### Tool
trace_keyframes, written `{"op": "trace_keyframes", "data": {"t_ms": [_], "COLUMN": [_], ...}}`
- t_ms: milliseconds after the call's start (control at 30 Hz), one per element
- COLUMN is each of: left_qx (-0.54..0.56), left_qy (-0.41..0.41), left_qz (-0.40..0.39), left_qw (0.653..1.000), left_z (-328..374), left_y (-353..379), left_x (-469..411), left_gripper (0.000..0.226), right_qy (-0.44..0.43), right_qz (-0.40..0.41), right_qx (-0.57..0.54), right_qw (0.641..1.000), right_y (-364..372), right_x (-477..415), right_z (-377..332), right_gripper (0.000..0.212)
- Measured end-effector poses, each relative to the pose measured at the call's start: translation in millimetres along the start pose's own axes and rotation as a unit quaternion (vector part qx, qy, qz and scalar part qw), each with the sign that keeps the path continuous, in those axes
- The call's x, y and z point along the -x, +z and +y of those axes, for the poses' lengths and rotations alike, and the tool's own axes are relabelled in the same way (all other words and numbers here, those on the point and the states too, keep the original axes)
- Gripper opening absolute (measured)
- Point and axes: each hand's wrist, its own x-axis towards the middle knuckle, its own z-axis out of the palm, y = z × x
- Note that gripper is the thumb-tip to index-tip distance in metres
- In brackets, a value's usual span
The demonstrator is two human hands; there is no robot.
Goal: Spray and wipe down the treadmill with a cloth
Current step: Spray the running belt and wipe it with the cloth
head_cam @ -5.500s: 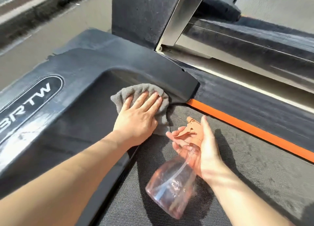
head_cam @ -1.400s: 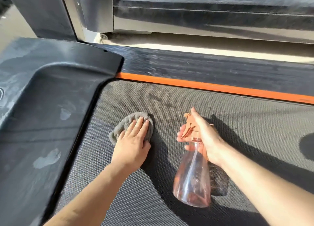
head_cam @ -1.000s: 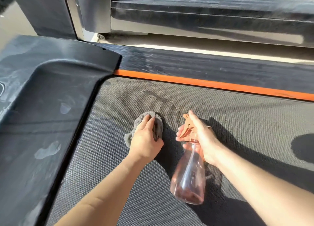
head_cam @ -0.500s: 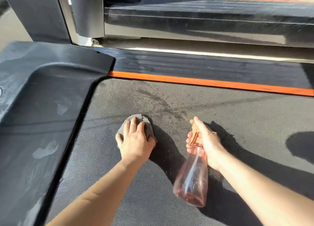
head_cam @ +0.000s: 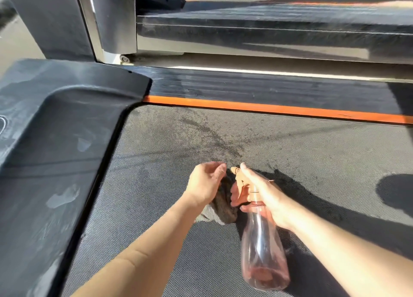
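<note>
- L. hand [head_cam: 206,184]: we see it raised just off the belt [head_cam: 301,162], palm turned toward the other hand, fingers curled. It holds the grey cloth [head_cam: 223,204] bunched against the palm. The back of the hand hides the exact finger contact.
- Cloth: crumpled and hanging between the two hands. Its lower end touches the belt at approx. mid-frame.
- R. hand [head_cam: 263,196]: grips the neck of the spray bottle [head_cam: 263,258]. The forefinger lies straight along the top of the trigger head [head_cam: 240,180], and the other fingers curl round below it.
- Spray bottle: clear, pink-tinted, w/ a peach trigger head. It is tilted, base nearest us and held above the belt. The nozzle end points away from us, just beside the L. hand's fingertips.
- Belt: grey mesh running surface of the treadmill [head_cam: 138,185]. We note dark wet streaks [head_cam: 212,138] just beyond the hands.
- Orange stripe [head_cam: 268,108]: runs along the belt's far edge. The black ribbed side rail [head_cam: 245,86] lies just beyond it.
- Motor cover [head_cam: 55,129], at left: black plastic w/ pale smears [head_cam: 63,198]. It borders the belt's left edge.
- Upright post [head_cam: 51,22], top left: rises behind the cover.
- Second machine [head_cam: 268,35]: its dark deck lies beyond the rail.
- Shadows [head_cam: 312,198]: they fall on the belt to the right of the R. hand and arm.
</note>
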Motion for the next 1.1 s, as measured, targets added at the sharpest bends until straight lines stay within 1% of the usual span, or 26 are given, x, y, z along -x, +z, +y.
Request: {"op": "trace_keyframes", "data": {"t_ms": [67,100,167,233,300,400,433,467,500,533,567,600,633,700,767,833,933,1033,1100], "left_qx": [0.142,0.199,0.29,0.325,0.31,0.243,0.199,0.123,0.005,-0.143,-0.272,-0.358,-0.406,-0.449,-0.477,-0.477,-0.479,-0.486,-0.478], "left_qy": [-0.052,-0.062,-0.057,-0.048,-0.046,-0.048,-0.047,-0.041,-0.022,0.006,0.034,0.057,0.074,0.104,0.113,0.092,0.049,0.028,0.024], "left_qz": [-0.064,-0.092,-0.13,-0.128,-0.099,-0.057,-0.039,-0.015,0.011,0.026,0.023,0.011,0.002,0.01,0.007,-0.021,-0.044,-0.047,-0.058], "left_qw": [0.986,0.974,0.946,0.936,0.945,0.967,0.978,0.991,1.0,0.989,0.961,0.932,0.911,0.887,0.872,0.874,0.875,0.873,0.876], "left_z": [4.7,5.8,4.4,4.2,5.5,8.0,7.3,4.2,-1.2,-8.5,-15.3,-22.5,-28.7,-37.9,-44.0,-50.6,-57.3,-55.9,-54.0], "left_y": [3.6,5.5,6.3,6.5,8.3,9.7,9.0,7.9,6.7,5.6,4.8,5.3,6.4,7.8,6.9,4.4,-0.9,-1.1,2.8], "left_x": [1.3,1.7,1.8,3.1,4.8,3.8,3.0,1.6,1.0,2.3,6.5,11.3,15.7,20.5,20.0,19.8,22.1,22.5,24.7], "left_gripper": [0.03,0.032,0.033,0.033,0.036,0.048,0.05,0.05,0.047,0.042,0.037,0.037,0.042,0.049,0.053,0.063,0.081,0.097,0.107], "right_qy": [-0.002,-0.007,-0.016,-0.023,-0.026,-0.057,-0.069,-0.076,-0.076,-0.073,-0.067,-0.062,-0.056,-0.041,-0.037,-0.039,-0.024,-0.013,-0.01], "right_qz": [-0.025,-0.029,-0.031,-0.031,-0.031,-0.016,-0.001,0.021,0.048,0.074,0.095,0.109,0.115,0.107,0.084,0.071,0.095,0.124,0.12], "right_qx": [0.016,0.019,0.021,0.019,0.014,0.022,0.022,0.016,0.004,-0.012,-0.023,-0.024,-0.02,-0.006,-0.004,-0.015,-0.005,-0.027,-0.04], "right_qw": [1.0,0.999,0.999,0.999,0.999,0.998,0.997,0.997,0.996,0.995,0.993,0.992,0.992,0.993,0.996,0.997,0.995,0.992,0.992], "right_y": [2.9,3.6,4.4,5.6,8.6,14.7,15.7,14.3,11.6,7.1,3.0,-1.6,-5.1,-10.2,-13.7,-14.7,-15.8,-23.0,-28.1], "right_x": [3.8,6.1,6.6,6.5,6.2,6.6,7.8,8.6,8.5,7.9,7.7,7.3,7.2,6.5,6.6,7.1,6.9,8.4,9.5], "right_z": [-2.7,-4.7,-7.4,-9.2,-8.8,-7.0,-8.0,-8.8,-9.9,-9.8,-9.5,-7.9,-6.3,-3.5,-2.1,-1.2,7.0,12.9,12.5], "right_gripper": [0.063,0.063,0.068,0.07,0.067,0.054,0.054,0.055,0.059,0.06,0.057,0.052,0.051,0.051,0.05,0.05,0.069,0.067,0.065]}}
